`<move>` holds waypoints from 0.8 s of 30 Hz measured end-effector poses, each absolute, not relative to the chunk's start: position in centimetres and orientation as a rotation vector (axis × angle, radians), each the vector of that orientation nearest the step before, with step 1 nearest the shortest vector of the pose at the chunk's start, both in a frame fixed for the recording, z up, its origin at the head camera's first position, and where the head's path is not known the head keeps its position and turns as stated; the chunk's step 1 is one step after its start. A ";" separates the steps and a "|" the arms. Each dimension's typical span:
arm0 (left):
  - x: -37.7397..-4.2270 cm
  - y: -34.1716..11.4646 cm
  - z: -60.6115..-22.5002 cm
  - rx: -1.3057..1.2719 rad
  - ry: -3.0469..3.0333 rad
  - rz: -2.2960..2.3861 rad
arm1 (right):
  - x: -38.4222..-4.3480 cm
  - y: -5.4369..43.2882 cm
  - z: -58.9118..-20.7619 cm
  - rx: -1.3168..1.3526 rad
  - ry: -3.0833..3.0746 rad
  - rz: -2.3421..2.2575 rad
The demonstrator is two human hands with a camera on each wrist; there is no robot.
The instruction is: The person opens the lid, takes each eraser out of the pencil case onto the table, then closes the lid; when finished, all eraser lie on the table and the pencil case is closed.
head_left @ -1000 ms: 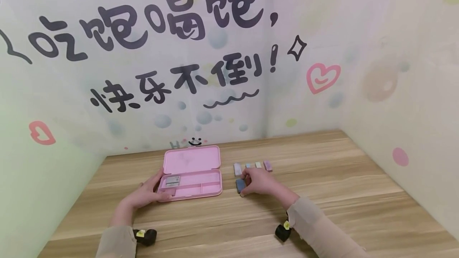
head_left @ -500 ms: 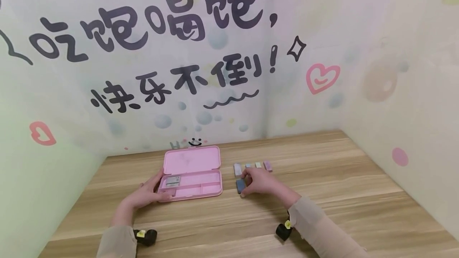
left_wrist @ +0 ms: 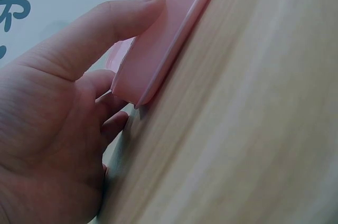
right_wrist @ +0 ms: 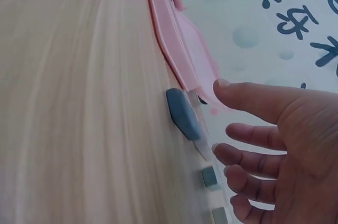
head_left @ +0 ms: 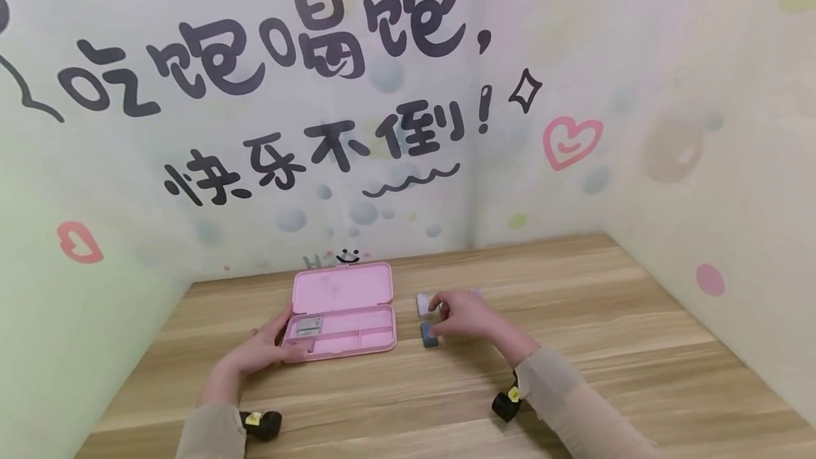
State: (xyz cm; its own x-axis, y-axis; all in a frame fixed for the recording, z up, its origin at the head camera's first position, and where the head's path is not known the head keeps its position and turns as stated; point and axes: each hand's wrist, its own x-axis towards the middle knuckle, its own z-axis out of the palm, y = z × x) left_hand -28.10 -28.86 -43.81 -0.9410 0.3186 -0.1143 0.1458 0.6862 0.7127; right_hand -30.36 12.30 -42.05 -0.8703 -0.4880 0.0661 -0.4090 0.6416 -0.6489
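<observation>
The blue block lies flat on the surface, right of the pink case, its long axis running roughly near to far. Just beyond it a pale block points much the same way. The open case stretches left to right, lid on the far side. Of the hands, the left hand grips the case's left end, thumb over the near rim; the right hand, thumb and fingers well parted, holds nothing beside the blue block.
</observation>
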 end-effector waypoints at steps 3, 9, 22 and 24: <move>-28.1 -28.9 -43.9 0.373 2.671 1.106 | -30.6 11.3 -41.7 -0.818 2.740 -0.985; -28.0 -28.9 -43.8 0.345 2.689 1.069 | -31.6 8.0 -40.0 -1.006 2.643 -0.898; -27.9 -29.0 -44.0 0.345 2.707 1.071 | -35.0 -0.4 -38.8 -1.332 2.466 -0.627; -27.9 -29.1 -44.0 0.341 2.705 1.070 | -35.3 -1.4 -38.9 -1.388 2.461 -0.589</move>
State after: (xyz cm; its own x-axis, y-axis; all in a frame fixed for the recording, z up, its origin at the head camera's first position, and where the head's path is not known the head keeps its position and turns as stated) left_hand -27.93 -29.13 -44.05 -0.9505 0.2901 -0.1109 0.1358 0.7092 0.6918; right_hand -35.29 -1.39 -38.90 -0.5126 -0.8583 -0.0227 -0.7551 0.4632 -0.4639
